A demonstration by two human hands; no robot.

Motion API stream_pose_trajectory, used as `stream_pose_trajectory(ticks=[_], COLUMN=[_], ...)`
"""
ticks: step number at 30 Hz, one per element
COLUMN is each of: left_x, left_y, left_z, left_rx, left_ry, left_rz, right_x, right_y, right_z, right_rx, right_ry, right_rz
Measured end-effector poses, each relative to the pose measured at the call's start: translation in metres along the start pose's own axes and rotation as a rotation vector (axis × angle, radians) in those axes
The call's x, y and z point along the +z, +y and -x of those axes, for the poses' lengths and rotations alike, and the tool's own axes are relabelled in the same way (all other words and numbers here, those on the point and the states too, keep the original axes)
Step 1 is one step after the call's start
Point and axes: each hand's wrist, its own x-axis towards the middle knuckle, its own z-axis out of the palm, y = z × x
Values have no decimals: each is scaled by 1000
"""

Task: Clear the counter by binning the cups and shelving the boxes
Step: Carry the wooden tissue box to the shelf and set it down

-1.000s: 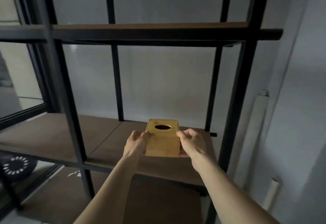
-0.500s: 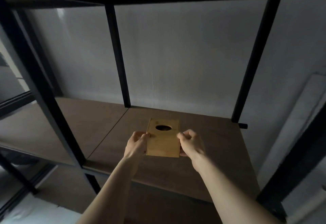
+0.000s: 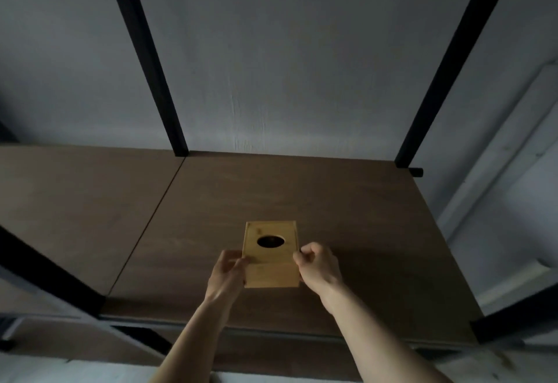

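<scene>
A small yellow wooden box (image 3: pixel 270 272) with a round hole in its top is over the brown shelf board (image 3: pixel 347 216), near its front middle. My left hand (image 3: pixel 227 272) grips the box's left side. On the right side, my right hand (image 3: pixel 318 266) holds it with curled fingers. I cannot tell whether the box's base touches the board.
Black metal uprights (image 3: pixel 145 50) rise at the back of the shelf, with another (image 3: pixel 453 59) at the back right. A front post (image 3: pixel 45 277) slants at the left. A seam (image 3: pixel 157 210) splits the board in two. A grey wall stands behind.
The view has moved closer and looks down onto the shelf board. The box in both hands has come further in over the board and lower.
</scene>
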Motion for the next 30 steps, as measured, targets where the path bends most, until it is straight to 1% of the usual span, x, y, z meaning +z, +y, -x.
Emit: stream_pose_trajectory(ticks=[5,10,12,15,18,20,22,25,27,30], left_x=[-10,-12,-13,-14,-16,-10,-2,18,39,78], left_y=[-23,-26,-20,-11,8,23,39,62,75,87], left_z=[-23,-33,-30,-29,-16,-1,16,45,66,108], left_rx=[-12,35,66,122,278,413,565,764,859,949], left_ry=[-50,-59,-65,-40,7,0,-46,-146,-206,-321], left_rz=[-75,-183,-292,-525,-747,-865,-946,-1076,-1137,-1170], right_x=[33,43,39,27,3,-18,-42,-80,-107,-146], right_y=[15,17,13,8,2,2,1,2,9,32], right_z=[-11,-11,-4,1,24,42,62,94,118,159], right_rx=[63,103,84,6,-87,-124,-135,-135,-106,-51], right_ry=[4,14,-11,-32,42,81,120,216,269,351], right_rz=[21,67,121,305,471,583,673,735,735,713])
